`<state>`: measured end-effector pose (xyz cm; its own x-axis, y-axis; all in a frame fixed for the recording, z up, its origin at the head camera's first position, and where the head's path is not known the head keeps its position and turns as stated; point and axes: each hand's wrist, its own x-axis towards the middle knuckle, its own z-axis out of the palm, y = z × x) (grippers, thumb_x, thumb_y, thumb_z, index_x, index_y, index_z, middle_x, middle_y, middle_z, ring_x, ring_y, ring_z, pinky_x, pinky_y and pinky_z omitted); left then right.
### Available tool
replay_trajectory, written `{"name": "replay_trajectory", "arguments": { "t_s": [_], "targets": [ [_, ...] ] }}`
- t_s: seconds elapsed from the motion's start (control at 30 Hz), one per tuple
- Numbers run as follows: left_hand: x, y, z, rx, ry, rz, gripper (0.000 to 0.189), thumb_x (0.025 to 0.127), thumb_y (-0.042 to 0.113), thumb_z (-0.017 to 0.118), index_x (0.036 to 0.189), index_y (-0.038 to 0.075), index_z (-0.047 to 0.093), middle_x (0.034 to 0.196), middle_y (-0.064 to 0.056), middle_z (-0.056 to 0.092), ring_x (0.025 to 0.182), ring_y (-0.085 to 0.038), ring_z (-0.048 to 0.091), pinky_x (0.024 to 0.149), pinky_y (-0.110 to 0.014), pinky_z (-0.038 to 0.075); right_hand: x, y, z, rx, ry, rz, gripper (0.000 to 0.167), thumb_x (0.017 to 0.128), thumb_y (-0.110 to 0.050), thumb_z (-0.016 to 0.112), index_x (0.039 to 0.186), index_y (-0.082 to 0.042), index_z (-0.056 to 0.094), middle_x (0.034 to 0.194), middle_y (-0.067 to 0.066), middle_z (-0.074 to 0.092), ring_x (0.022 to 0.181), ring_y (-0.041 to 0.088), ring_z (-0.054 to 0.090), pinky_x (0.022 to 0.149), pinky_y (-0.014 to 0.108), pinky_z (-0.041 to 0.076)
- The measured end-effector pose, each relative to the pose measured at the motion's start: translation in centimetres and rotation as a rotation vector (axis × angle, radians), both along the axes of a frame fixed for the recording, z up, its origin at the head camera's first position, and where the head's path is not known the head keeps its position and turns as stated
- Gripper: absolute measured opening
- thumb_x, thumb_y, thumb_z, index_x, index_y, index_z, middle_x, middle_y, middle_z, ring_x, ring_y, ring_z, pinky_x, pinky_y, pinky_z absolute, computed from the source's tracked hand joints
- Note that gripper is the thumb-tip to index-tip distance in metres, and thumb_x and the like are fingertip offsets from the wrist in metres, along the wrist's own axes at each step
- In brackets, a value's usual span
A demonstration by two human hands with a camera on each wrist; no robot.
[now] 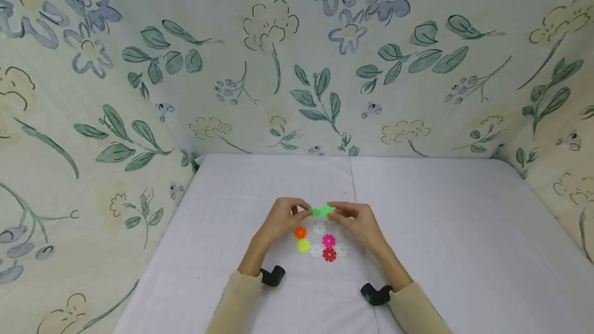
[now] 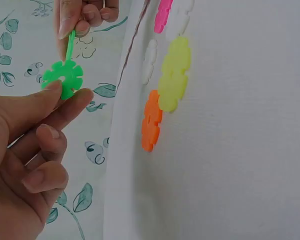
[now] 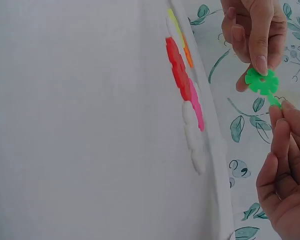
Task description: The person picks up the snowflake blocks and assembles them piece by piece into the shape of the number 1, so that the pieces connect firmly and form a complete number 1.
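My left hand [image 1: 280, 219] pinches a green notched, flower-shaped plastic disc [image 2: 75, 75] between thumb and fingertips. Opposite it, my right hand [image 1: 361, 224] pinches a second green disc [image 3: 274, 99] by thumb and fingertips. The two discs meet at their edges, one turned at an angle to the other, and both are held up above the far side of the loose discs. In the left wrist view the second disc shows edge-on as a thin strip. Fingers hide part of each disc.
On the white cloth-covered table [image 1: 445, 231] lie an orange disc [image 1: 299, 235], a yellow disc [image 1: 303, 248], a pink disc [image 1: 328, 238], a red disc [image 1: 329, 257] and several white discs [image 1: 342, 251], grouped close together. A floral curtain [image 1: 260, 107] hangs behind the table.
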<state>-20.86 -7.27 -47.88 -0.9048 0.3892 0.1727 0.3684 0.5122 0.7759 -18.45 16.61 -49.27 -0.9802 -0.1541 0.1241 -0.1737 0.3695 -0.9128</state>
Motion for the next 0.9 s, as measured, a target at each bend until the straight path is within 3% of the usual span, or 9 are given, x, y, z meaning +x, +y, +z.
{"name": "replay_trajectory", "arguments": {
  "t_s": [0.3, 0.6, 0.77, 0.9],
  "targets": [
    [0.1, 0.3, 0.3, 0.075, 0.147, -0.009, 0.010, 0.089, 0.008, 0.081, 0.099, 0.008, 0.083, 0.090, -0.003, 0.081, 0.061, -0.008, 0.050, 0.056, -0.017, 0.039, 0.3, -0.4, 0.3, -0.113, 0.063, -0.010, 0.029, 0.092, -0.013, 0.078, 0.121, -0.008, 0.077, 0.091, 0.013, 0.078, 0.085, 0.008, 0.070, 0.077, 0.020, 0.057],
    [0.4, 0.8, 0.5, 0.236, 0.282, 0.012, 0.013, 0.084, 0.001, 0.083, 0.096, 0.007, 0.084, 0.087, -0.005, 0.081, 0.059, -0.010, 0.052, 0.055, -0.018, 0.042, 0.7, -1.3, 0.9, -0.234, 0.042, -0.088, 0.031, 0.089, -0.012, 0.082, 0.119, -0.004, 0.077, 0.089, 0.015, 0.077, 0.087, 0.029, 0.075, 0.073, 0.024, 0.061],
    [0.4, 1.2, 0.5, 0.265, 0.374, 0.059, 0.010, 0.082, -0.002, 0.083, 0.089, 0.005, 0.084, 0.079, -0.007, 0.079, 0.057, -0.007, 0.048, 0.053, -0.017, 0.040, 1.0, -2.1, 0.8, -0.279, 0.059, -0.135, 0.032, 0.087, -0.010, 0.083, 0.118, -0.004, 0.078, 0.089, 0.020, 0.077, 0.080, 0.017, 0.075, 0.071, 0.021, 0.059],
    [0.5, 1.5, 0.2, 0.269, 0.408, 0.084, 0.008, 0.081, -0.003, 0.084, 0.087, 0.003, 0.084, 0.075, -0.007, 0.078, 0.056, -0.005, 0.046, 0.052, -0.017, 0.039, 1.0, -2.4, 0.6, -0.289, 0.066, -0.179, 0.031, 0.086, -0.009, 0.084, 0.116, -0.004, 0.079, 0.088, 0.021, 0.078, 0.073, 0.011, 0.073, 0.072, 0.018, 0.059]
  ]
}}
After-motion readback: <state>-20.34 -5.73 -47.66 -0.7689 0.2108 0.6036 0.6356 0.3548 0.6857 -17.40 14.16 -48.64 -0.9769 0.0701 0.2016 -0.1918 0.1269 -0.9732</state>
